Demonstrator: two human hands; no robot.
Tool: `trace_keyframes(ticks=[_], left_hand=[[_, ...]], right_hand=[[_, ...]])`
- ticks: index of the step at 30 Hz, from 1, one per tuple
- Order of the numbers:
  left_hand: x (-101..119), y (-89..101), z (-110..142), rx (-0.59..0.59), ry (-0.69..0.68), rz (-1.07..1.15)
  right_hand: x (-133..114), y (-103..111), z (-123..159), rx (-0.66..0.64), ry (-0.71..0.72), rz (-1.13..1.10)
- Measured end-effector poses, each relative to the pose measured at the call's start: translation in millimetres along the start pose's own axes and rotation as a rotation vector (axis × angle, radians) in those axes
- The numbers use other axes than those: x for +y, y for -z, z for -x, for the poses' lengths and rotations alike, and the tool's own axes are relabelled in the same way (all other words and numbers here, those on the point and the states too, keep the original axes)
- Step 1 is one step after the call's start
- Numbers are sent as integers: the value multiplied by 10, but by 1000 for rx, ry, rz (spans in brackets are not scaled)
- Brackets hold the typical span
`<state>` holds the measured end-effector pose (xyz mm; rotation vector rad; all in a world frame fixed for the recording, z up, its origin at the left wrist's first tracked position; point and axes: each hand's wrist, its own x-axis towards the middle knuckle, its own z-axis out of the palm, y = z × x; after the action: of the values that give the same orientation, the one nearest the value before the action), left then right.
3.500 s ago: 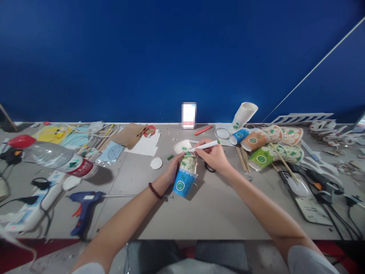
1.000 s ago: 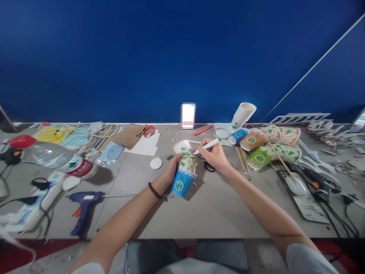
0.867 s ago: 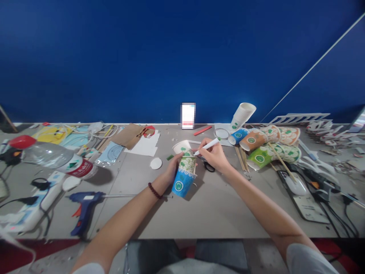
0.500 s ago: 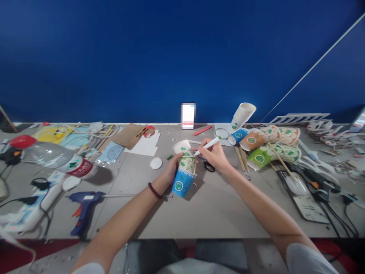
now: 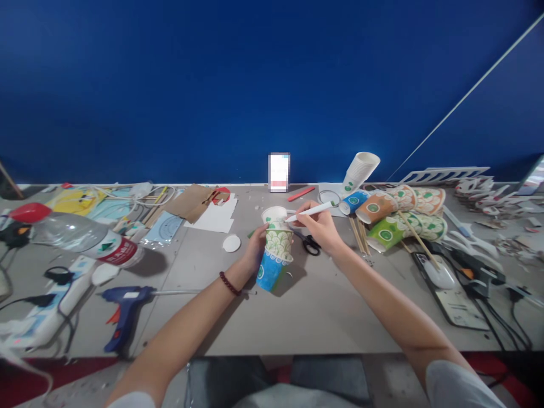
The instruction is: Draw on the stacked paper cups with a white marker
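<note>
A stack of paper cups stands tilted over the table, white at the top, green-patterned in the middle and blue at the bottom. My left hand is closed around its left side, thumb near the green rim. My right hand grips a white marker with a green end; its tip is at the white upper cup, and I cannot tell whether it touches. Black-handled scissors lie under my right hand. A white paper disc is left of the cups.
On the left lie a blue glue gun, a power strip and a water bottle. A phone leans on the blue wall. Decorated cups, a white cup stack and wooden sticks occupy the right.
The cup stack has turned slightly and stands more upright in my left hand. My right hand has shifted a little, with the marker lying flatter and its tip higher on the white cup.
</note>
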<state>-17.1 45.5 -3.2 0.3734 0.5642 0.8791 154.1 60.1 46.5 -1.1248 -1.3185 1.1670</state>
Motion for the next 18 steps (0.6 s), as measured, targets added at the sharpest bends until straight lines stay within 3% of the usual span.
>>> trace_keyframes(ticks=[18], left_hand=[[4, -36, 32, 35, 27, -4]], right_hand=[[-101, -32, 93, -82, 45, 117]])
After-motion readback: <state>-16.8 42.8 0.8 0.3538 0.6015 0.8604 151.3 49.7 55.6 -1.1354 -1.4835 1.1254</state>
